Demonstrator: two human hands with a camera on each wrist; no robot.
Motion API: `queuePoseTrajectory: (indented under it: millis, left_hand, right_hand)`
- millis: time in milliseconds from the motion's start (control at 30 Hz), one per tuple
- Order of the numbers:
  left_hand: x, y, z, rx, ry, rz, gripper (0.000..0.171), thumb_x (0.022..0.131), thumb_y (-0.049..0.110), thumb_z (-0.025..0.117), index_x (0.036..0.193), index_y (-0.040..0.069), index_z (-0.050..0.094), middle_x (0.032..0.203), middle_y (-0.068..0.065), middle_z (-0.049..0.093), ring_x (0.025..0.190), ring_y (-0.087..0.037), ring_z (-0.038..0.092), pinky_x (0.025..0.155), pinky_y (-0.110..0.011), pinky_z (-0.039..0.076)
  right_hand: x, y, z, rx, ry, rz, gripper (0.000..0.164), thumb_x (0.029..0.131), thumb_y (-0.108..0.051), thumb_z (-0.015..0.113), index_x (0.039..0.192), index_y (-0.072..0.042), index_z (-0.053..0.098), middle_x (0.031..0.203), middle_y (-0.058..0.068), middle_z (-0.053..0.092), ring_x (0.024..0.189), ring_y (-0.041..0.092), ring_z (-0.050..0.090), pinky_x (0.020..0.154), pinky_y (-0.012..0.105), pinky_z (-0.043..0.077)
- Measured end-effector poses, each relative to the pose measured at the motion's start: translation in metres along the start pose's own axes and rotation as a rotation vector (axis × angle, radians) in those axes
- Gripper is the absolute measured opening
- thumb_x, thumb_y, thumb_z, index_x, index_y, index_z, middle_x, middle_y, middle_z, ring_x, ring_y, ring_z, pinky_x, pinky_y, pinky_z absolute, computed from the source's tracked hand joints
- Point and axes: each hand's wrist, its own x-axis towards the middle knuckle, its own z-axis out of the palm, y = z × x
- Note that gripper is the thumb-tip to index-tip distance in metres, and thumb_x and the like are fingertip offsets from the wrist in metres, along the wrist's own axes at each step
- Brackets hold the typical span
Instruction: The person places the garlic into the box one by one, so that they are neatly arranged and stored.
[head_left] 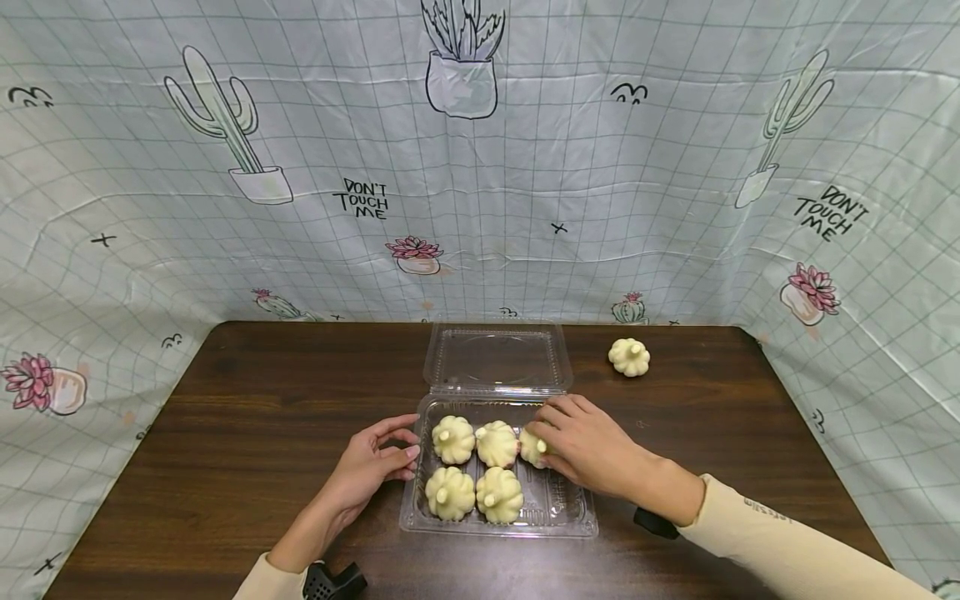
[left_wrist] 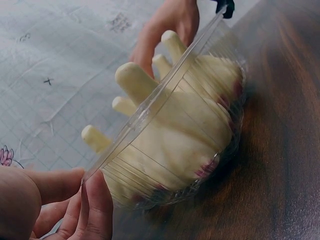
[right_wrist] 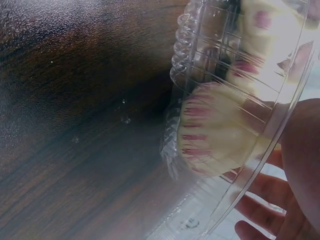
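Note:
A clear plastic clamshell box [head_left: 540, 527] stands on the table with its lid folded back. Several cream garlic bulbs [head_left: 450, 493] sit in it stem up, purple-streaked near their bases in the wrist views. At the box's left edge, my left hand [head_left: 372, 457] pinches the rim between thumb and fingers, as the left wrist view shows. My right hand [head_left: 588, 442] reaches over the right wall and grips a garlic bulb [right_wrist: 215, 130] in the back right part of the tray, beside the back-row bulbs. The fingers partly cover this bulb in the head view.
Another garlic bulb [head_left: 629, 357] lies on the dark wooden table [head_left: 285, 400] at the back right. The transparent lid [head_left: 497, 358] extends behind the tray toward the rear edge. A grid-patterned cloth [head_left: 480, 192] with cactus drawings hangs around the back and sides.

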Motion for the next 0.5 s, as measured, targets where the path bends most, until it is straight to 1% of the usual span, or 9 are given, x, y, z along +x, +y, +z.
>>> queuePoseTrajectory:
  millis: [133, 300, 500]
  left_hand:
    - [-0.0002, 0.0001, 0.0001, 0.002, -0.003, 0.001, 0.055, 0.104, -0.003, 0.063, 0.154, -0.01, 0.042, 0.115, -0.01, 0.06, 0.079, -0.009, 0.067, 0.073, -0.023, 0.061]
    - [-0.0004, 0.0002, 0.0004, 0.004, -0.003, 0.003, 0.055, 0.104, -0.003, 0.063, 0.154, -0.01, 0.042, 0.115, -0.011, 0.059, 0.079, -0.009, 0.067, 0.073, -0.023, 0.062]
    - [-0.0007, -0.0002, 0.001, 0.007, 0.002, 0.001, 0.055, 0.104, -0.003, 0.063, 0.154, -0.01, 0.042, 0.115, -0.011, 0.059, 0.078, -0.009, 0.066, 0.073, -0.023, 0.062]
  right_hand:
    - [-0.0001, 0.0007, -0.0008, 0.005, 0.005, 0.017, 0.041, 0.085, -0.031, 0.09, 0.118, -0.013, 0.072, 0.112, 0.002, 0.069, 0.113, 0.026, 0.063, 0.099, 0.041, 0.054]
    - [-0.0002, 0.002, -0.0019, 0.013, 0.031, 0.034, 0.043, 0.084, -0.032, 0.089, 0.117, -0.012, 0.072, 0.111, 0.002, 0.069, 0.11, 0.025, 0.064, 0.098, 0.04, 0.055]
    - [-0.0019, 0.0036, -0.0046, 0.021, 0.031, 0.05, 0.052, 0.084, -0.043, 0.089, 0.12, -0.01, 0.072, 0.112, 0.003, 0.069, 0.109, 0.025, 0.064, 0.099, 0.041, 0.055]
